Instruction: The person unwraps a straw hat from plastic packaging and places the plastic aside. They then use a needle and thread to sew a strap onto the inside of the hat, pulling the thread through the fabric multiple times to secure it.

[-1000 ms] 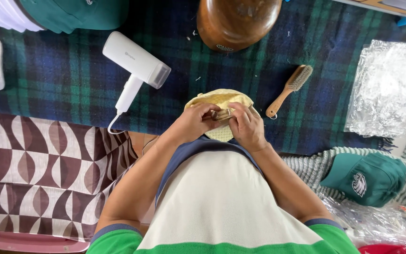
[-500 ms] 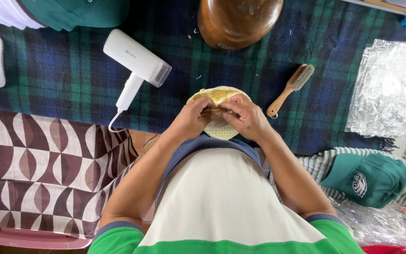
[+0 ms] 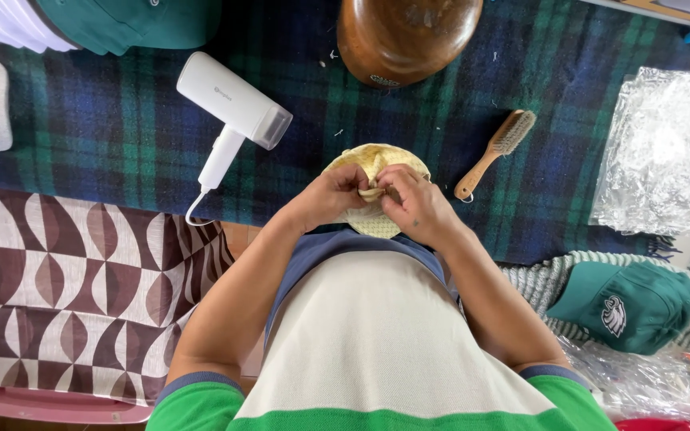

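Plaid blanket (image 3: 81, 160): dark blue and green, spread over the work surface and carrying nearly everything in view.
Patterned cloth (image 3: 65, 287): brown and cream leaf shapes, lying at the near left edge below the blanket.
Plastic wrap (image 3: 664, 152): a crinkled clear sheet at the far right, well apart from the hands.
Wooden block (image 3: 405, 36): rounded, glossy brown, at the top centre beyond the hands.
Green caps: one green cap (image 3: 628, 307) lies on a striped cloth (image 3: 545, 279) at the lower right; a second cap (image 3: 133, 22) sits at the top left.
Handheld steamer (image 3: 233, 112): white, lying on its side to the left of the hands, its cord trailing toward the patterned cloth.
Brush (image 3: 495, 152): wooden handle, pale bristles, lying at an angle just right of the hands.
Yellow piece (image 3: 373, 160): pale yellow, rounded, textured like woven or knitted fabric; it sits on the blanket's near edge, right in front of the person's body, and is bunched at the middle where the fingers pinch it. Its exact kind cannot be told.
Left hand (image 3: 331, 195): fingers curled shut, pinching the fabric's middle fold.
Right hand (image 3: 413, 201): likewise closed on the same fold, fingertips meeting those of the left hand.
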